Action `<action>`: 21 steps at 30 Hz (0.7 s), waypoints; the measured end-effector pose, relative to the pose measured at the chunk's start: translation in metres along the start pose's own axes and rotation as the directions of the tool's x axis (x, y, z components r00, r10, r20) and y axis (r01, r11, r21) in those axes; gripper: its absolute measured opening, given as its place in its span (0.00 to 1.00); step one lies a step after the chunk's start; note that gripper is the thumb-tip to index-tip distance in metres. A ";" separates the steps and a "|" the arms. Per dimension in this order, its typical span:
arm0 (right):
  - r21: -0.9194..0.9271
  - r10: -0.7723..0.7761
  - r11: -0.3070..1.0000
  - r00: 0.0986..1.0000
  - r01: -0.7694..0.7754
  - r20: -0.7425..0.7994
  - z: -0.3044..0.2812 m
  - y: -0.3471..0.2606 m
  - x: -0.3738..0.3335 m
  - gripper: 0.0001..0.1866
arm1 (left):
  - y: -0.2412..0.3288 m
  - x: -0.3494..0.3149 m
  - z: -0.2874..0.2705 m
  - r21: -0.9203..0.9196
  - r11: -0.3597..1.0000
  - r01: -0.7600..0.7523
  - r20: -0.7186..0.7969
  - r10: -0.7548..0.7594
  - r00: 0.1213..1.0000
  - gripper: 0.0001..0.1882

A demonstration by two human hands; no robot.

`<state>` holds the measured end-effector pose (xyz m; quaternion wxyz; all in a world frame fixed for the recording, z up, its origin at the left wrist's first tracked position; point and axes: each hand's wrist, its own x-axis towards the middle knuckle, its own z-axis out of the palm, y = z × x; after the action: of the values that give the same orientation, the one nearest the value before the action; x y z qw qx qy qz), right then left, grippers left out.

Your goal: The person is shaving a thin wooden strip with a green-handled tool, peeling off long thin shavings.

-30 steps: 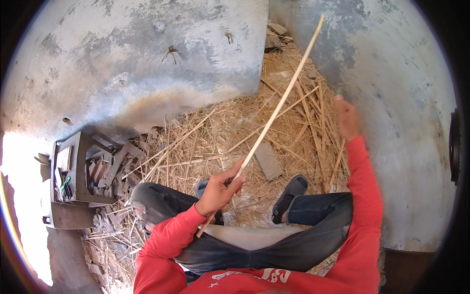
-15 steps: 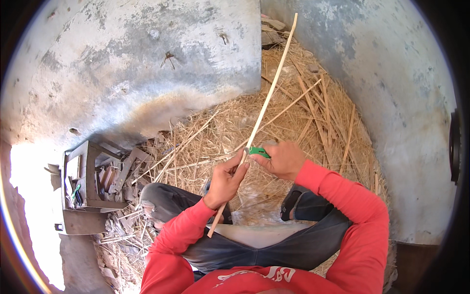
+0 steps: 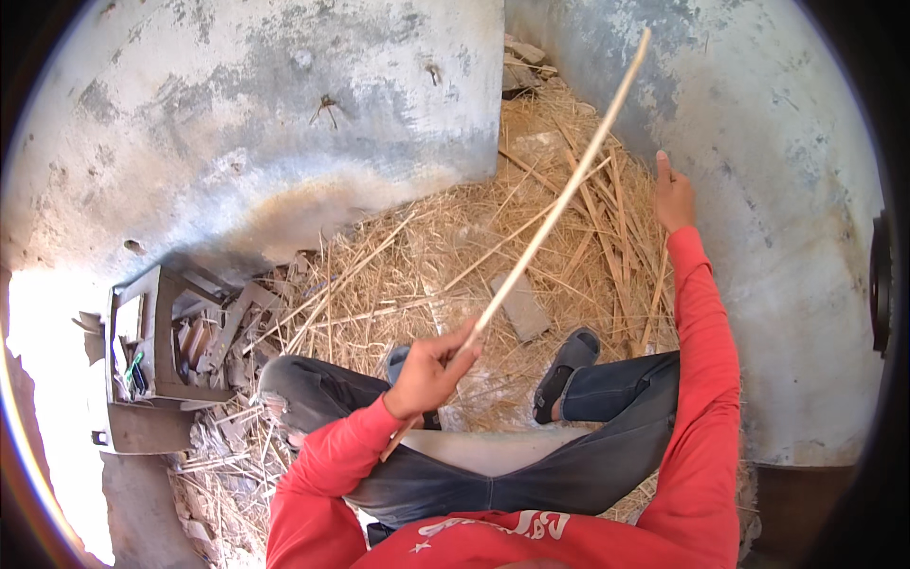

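My left hand [image 3: 431,372] is closed around the lower part of a long, thin pale wooden strip [image 3: 567,194]. The strip slants up and to the right, its far end over the back wall, and its short lower end shows below my wrist. My right hand [image 3: 675,197] is stretched far out to the right, apart from the strip and in front of the right wall. One digit points up while the other fingers look curled. Whatever they hold, if anything, is hidden; the green-handled cutter is out of sight.
Straw-like shavings [image 3: 474,237] cover the floor between my sandalled feet [image 3: 566,375], with a flat brick-like block [image 3: 521,308] among them. Loose strips [image 3: 616,223] lie at the right. An open wooden box [image 3: 156,332] with scraps stands left. Weathered walls [image 3: 313,76] close in around me.
My right hand, which held a green-handled cutter against the strip, has swung out to the right and away. The strip's far end has tilted rightward; my left hand still grips it.
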<state>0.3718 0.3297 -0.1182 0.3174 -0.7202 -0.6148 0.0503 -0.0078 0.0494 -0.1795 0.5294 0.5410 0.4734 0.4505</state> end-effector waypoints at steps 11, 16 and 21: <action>0.268 -0.516 0.846 0.580 0.462 0.630 0.013 -0.141 -0.218 0.32 | 0.006 0.019 0.003 -0.068 0.998 -0.019 -0.101 0.012 0.995 0.26; 0.099 -0.360 0.927 0.786 0.362 0.503 0.053 -0.100 -0.141 0.34 | 0.011 0.002 -0.008 -0.007 0.994 0.112 0.002 -0.112 0.994 0.26; 0.122 0.198 0.972 0.980 -0.199 0.018 0.022 0.083 0.036 0.42 | 0.002 -0.019 -0.006 0.007 1.000 0.020 0.241 -0.021 0.970 0.25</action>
<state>0.4413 0.3676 -0.1672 0.3530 -0.7569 -0.5364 0.1220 -0.0167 0.0318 -0.1773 0.5863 0.5880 0.4122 0.3750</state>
